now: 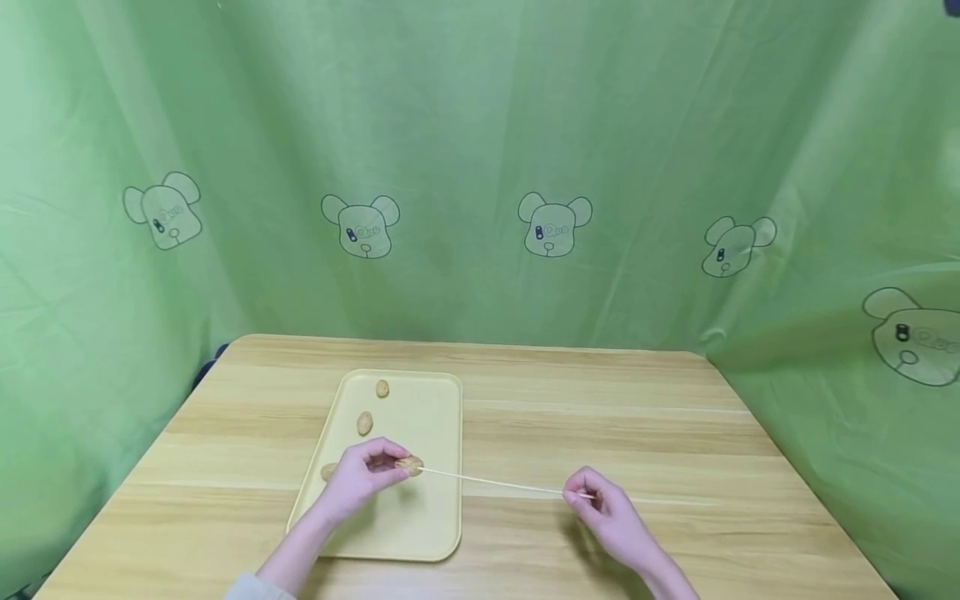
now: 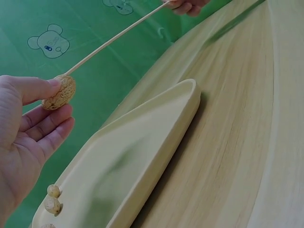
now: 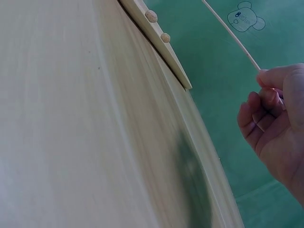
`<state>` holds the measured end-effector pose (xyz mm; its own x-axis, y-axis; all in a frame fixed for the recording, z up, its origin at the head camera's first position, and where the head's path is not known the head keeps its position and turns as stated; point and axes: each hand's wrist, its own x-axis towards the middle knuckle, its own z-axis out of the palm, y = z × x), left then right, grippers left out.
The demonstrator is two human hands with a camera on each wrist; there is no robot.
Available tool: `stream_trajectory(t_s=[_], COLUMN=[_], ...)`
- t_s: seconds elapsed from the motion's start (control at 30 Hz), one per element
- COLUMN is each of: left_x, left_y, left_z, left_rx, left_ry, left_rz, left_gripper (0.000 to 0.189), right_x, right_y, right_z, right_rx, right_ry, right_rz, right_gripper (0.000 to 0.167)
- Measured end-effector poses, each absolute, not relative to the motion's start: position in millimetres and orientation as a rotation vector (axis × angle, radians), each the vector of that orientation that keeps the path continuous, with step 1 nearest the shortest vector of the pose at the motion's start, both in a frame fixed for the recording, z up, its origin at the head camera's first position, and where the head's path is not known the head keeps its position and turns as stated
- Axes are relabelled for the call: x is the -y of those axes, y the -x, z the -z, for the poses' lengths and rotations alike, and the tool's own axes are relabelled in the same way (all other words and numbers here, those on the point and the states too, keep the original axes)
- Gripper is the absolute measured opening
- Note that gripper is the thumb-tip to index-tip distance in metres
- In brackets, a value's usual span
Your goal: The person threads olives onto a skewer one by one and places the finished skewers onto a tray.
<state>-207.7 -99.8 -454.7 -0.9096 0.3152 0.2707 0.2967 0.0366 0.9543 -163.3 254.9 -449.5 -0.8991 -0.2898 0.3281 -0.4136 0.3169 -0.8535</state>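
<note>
Over the tray, my left hand (image 1: pixel 358 479) pinches a wrinkled tan oval piece (image 2: pixel 61 92) that looks like a walnut. A thin wooden skewer (image 1: pixel 495 482) stretches from this piece to my right hand (image 1: pixel 613 521), which pinches its other end above the table, right of the tray. In the left wrist view the skewer's tip meets the end of the oval piece; how deep it goes in, I cannot tell. Similar tan pieces lie in the tray: one near the far edge (image 1: pixel 382 388), one closer (image 1: pixel 364 423), and one partly hidden behind my left hand (image 1: pixel 327 472).
A pale yellow rectangular tray (image 1: pixel 435 533) with a low rim lies on the wood-grain table (image 1: pixel 600 400), left of the middle. Green curtains (image 1: pixel 457 125) printed with bear faces hang around the table's back and sides.
</note>
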Motion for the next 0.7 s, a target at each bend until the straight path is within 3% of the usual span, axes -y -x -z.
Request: stream_trajectory(t_s=[0.47, 0.7], left_x=[96.4, 95.1], left_y=[205.2, 205.5], left_z=[452.8, 453.0], left_rx=[-2.151, -2.032], left_ry=[-0.767, -0.583], left_rz=[-2.157, -2.221], left_gripper=[0.027, 0.037], right_x=[-251.3, -249.2], right_y=[165.3, 166.7], right_z=[450.0, 451.6], right_rx=[2.459, 2.392], right_ry=[-0.638, -0.65], right_rz=[-1.634, -1.639], right_gripper=[0.006, 0.005])
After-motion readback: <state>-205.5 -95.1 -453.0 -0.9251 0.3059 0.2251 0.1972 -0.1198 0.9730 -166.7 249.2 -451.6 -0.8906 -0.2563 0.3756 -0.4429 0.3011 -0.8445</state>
